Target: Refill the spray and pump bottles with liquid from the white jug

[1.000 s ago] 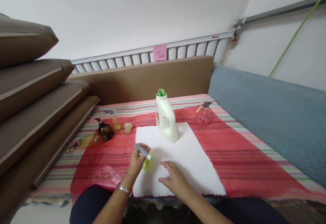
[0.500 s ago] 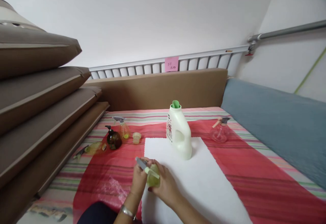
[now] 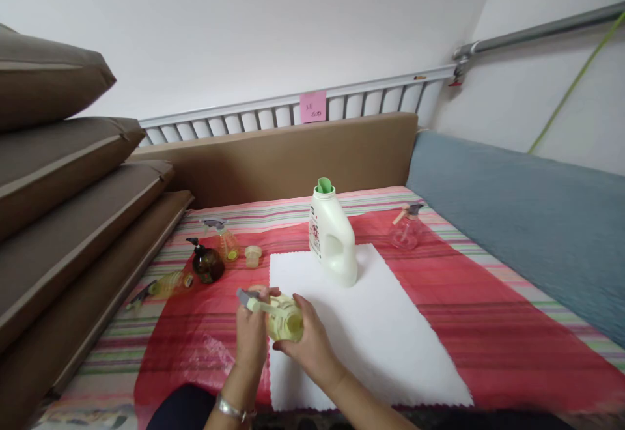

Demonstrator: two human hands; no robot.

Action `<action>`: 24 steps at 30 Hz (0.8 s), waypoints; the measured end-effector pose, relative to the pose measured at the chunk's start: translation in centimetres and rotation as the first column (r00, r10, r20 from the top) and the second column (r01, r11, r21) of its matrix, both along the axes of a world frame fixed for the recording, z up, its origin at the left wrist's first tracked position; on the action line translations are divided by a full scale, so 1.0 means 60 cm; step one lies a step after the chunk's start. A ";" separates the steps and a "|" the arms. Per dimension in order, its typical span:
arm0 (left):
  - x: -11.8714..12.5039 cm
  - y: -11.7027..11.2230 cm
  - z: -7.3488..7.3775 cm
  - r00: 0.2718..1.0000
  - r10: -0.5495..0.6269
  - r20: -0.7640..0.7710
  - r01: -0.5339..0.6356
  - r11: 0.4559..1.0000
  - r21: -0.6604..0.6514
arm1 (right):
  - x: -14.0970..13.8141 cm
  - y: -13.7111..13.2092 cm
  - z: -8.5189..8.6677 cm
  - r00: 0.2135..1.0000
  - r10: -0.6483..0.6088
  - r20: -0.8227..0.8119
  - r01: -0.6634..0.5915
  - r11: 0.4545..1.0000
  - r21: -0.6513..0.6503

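Note:
A pale yellow-green spray bottle (image 3: 286,320) is held in both hands above the left edge of a white scalloped cloth. My left hand (image 3: 252,326) is closed round its neck end, just below the grey and light-green trigger head (image 3: 249,300). My right hand (image 3: 312,342) grips the body from the right side, fingers over the top and thumb underneath. The bottle lies tilted, its base turned to the right and towards me. My left fingers partly cover the neck. Beyond the hands stands a large pale green jug (image 3: 336,241) with a green spout in its open mouth.
Left of the cloth (image 3: 371,339) are a dark pump bottle (image 3: 208,264), an upright clear sprayer (image 3: 228,245), a sprayer on its side (image 3: 168,285) and a translucent cap (image 3: 252,256). A pink sprayer (image 3: 405,231) stands right. Stacked brown cushions (image 3: 73,215) rise at left.
Both hands have tipped the spray bottle over, so its base now faces right and towards me. The trigger head has swung left. My view has shifted slightly; the standing containers keep their places.

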State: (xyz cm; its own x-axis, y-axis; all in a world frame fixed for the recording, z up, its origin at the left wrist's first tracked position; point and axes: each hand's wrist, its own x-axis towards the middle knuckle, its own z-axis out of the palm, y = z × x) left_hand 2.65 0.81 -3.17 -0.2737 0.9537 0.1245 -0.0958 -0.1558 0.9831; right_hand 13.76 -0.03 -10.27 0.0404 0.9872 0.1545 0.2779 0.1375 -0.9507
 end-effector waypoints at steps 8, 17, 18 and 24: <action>0.010 -0.032 0.103 0.979 -0.166 0.114 0.165 0.986 0.026 | 0.043 -0.050 0.117 0.996 0.092 0.023 -0.093 0.992 0.089; 0.016 -0.064 0.139 0.943 -0.302 0.142 0.303 0.953 0.015 | 0.091 -0.100 0.183 0.759 0.316 -0.570 -0.426 0.902 -0.067; 0.017 -0.067 0.142 0.938 -0.312 0.153 0.313 0.949 0.018 | 0.092 -0.103 0.186 0.681 0.303 -0.667 -0.467 0.881 -0.076; 0.038 -0.086 0.146 0.944 -0.289 0.159 0.287 0.957 0.033 | 0.073 -0.111 0.170 0.303 0.036 -0.952 -0.611 0.775 -0.165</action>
